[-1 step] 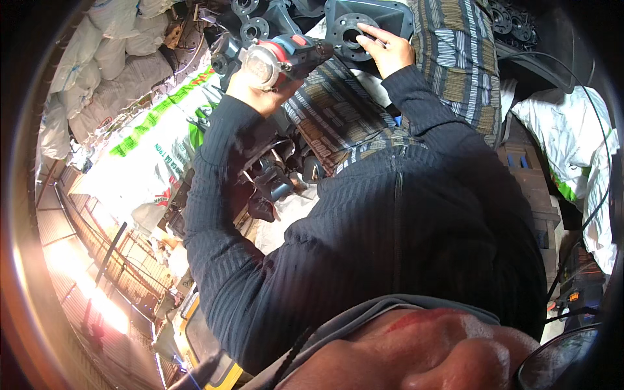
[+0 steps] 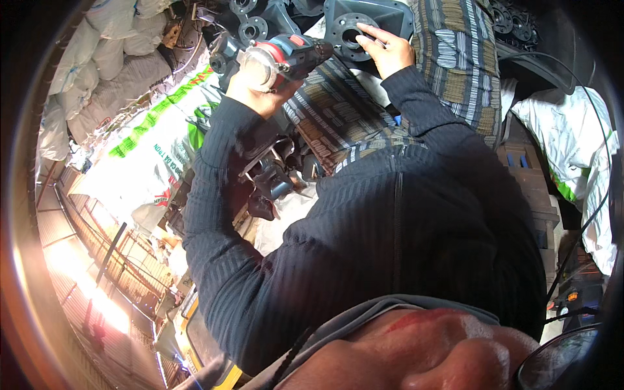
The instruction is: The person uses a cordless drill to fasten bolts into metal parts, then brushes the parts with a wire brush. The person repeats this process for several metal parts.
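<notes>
My left hand (image 2: 263, 96) is closed around a cordless drill (image 2: 286, 57) with a dark and red body. Its chuck points right, toward a dark grey flanged housing (image 2: 396, 16). That part has a round flange with small holes around a central bore. My right hand (image 2: 392, 55) reaches onto the flange, index finger and thumb stretched out and apart near the bore. Its other fingers are partly hidden. Whether the drill touches the housing, I cannot tell.
More dark flanged parts (image 2: 253, 29) lie beyond the drill. Patterned trousers (image 2: 455, 71) cover my legs on either side. Several dark metal pieces (image 2: 273, 182) lie below my left forearm. White sacks (image 2: 146, 153) stand at left, and a black cable (image 2: 595, 110) hangs at right.
</notes>
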`<state>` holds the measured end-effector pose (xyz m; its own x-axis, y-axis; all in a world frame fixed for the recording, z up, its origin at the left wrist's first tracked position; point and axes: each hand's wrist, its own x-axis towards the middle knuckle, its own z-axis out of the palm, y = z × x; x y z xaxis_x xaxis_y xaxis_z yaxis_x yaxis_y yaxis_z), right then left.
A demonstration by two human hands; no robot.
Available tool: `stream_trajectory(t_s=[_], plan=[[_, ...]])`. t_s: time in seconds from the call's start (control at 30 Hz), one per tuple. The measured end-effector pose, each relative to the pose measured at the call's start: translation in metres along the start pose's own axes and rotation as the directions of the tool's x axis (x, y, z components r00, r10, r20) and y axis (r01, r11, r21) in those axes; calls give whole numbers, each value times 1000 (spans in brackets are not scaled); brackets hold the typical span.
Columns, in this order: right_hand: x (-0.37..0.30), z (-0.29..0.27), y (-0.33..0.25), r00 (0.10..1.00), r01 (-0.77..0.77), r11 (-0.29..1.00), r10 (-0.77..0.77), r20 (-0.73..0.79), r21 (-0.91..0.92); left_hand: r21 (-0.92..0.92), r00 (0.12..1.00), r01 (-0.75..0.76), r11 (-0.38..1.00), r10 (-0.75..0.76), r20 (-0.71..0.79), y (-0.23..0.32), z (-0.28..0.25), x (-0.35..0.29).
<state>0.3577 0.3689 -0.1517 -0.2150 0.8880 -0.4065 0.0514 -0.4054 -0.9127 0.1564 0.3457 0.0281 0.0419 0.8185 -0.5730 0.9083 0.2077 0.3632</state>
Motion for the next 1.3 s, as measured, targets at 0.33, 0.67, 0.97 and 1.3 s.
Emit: stream_trajectory(t_s=[0.33,0.67,0.97,1.3], plan=[[5,4,5,1000,4,999,-4,-7,-52,201,993,-113,973,116,-8,-26,25,-1],[20,4,20,990,138,989,-137,19,-53,199,994,26,980,-5,-108,-2,30,-1],[69,-55,7,785,615,764,-569,246,-193,-244,972,-129,961,73,-225,28,113,-119],[52,-93,-56,800,239,967,-141,583,-93,71,824,-336,939,330,-461,-18,85,-10]])
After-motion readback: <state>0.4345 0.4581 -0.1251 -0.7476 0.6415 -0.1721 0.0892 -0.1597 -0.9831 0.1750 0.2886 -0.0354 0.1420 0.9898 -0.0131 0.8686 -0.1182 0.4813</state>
